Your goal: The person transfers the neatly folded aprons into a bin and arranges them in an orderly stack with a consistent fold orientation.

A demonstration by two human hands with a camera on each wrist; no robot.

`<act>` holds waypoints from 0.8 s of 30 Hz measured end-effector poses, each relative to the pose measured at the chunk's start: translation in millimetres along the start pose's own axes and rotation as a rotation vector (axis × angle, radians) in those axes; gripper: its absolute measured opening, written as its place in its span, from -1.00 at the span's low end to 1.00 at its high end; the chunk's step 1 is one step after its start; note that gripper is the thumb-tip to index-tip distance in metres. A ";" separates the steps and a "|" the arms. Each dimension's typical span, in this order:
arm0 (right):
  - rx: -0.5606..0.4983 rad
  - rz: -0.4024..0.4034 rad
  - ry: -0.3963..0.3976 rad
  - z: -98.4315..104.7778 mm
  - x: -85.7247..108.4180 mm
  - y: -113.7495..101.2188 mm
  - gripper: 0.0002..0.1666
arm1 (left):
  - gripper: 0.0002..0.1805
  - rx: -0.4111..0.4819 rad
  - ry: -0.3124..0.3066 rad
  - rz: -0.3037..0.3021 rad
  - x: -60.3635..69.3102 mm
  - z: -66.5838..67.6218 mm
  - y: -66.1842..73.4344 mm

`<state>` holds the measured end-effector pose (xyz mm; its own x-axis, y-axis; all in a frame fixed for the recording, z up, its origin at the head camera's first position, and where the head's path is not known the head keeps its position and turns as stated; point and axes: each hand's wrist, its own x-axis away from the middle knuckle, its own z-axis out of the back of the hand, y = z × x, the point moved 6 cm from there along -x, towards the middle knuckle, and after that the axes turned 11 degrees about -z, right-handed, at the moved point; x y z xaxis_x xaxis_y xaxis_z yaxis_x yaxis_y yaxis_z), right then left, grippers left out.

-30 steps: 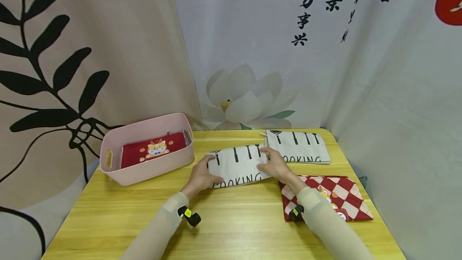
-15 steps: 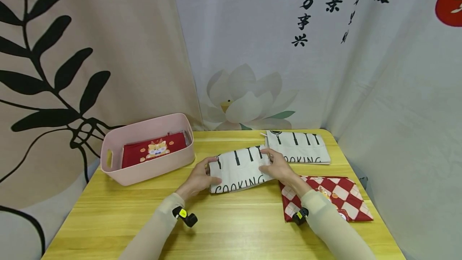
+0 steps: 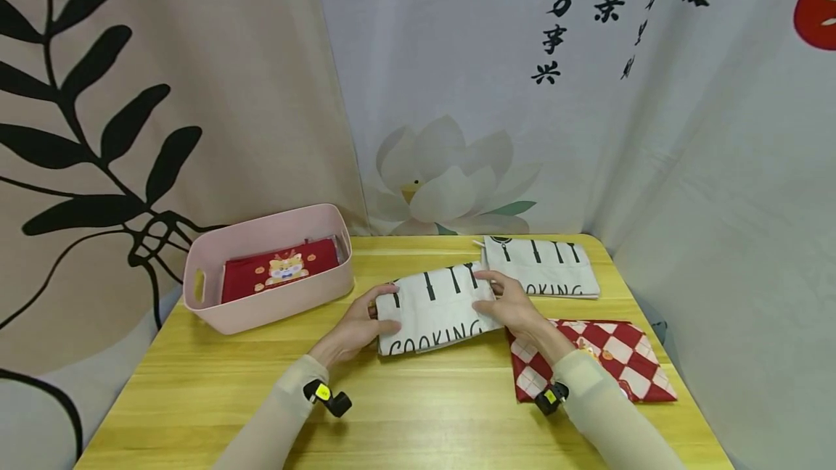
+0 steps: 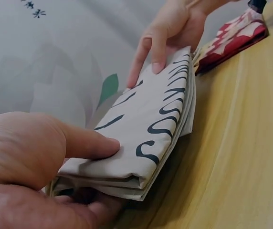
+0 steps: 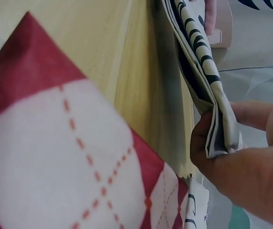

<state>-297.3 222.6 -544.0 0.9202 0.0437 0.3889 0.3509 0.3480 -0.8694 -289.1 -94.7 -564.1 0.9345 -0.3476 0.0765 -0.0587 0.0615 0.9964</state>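
Observation:
A folded white cloth (image 3: 434, 309) with black utensil prints and the letters COOKING is held between both hands over the middle of the table. My left hand (image 3: 355, 325) pinches its left end; in the left wrist view the thumb of that hand (image 4: 36, 162) lies on top and the fingers go underneath. My right hand (image 3: 516, 307) grips the right end. Several layers show at the cloth's edge (image 5: 205, 71) in the right wrist view, between thumb and fingers of the right hand (image 5: 251, 162).
A pink basket (image 3: 274, 314) at the back left holds a red cloth (image 3: 281, 269) with a cartoon animal. Another folded white cloth (image 3: 555, 265) lies at the back right. A red-and-white checked cloth (image 3: 627, 361) lies partly beneath the right forearm. Curtains (image 3: 457, 93) hang behind the table (image 3: 418, 412).
The held cloth has shifted slightly toward the table's front, its left end lower and more of its lettering showing. Both hands have kept hold of it.

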 end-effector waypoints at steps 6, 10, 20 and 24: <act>-0.055 0.004 -0.032 7.8 3.8 -1.0 -0.21 | -0.16 -0.004 0.007 -0.020 3.8 0.6 6.1; -0.088 0.013 -0.059 12.0 5.8 -1.9 -0.21 | -0.20 -0.022 0.024 -0.047 4.6 1.0 10.4; -0.037 0.079 -0.013 20.9 12.7 -9.2 -0.24 | -0.31 -0.060 0.044 -0.121 6.2 3.4 24.3; -0.025 0.098 0.001 23.2 14.9 -12.1 -0.25 | -0.33 -0.064 0.037 -0.137 6.8 2.6 29.6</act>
<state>-291.9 240.8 -520.7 0.9506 0.0752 0.3011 0.2632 0.3187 -0.9106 -285.5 -97.7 -534.0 0.9446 -0.3221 -0.0626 0.0916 0.0755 0.9929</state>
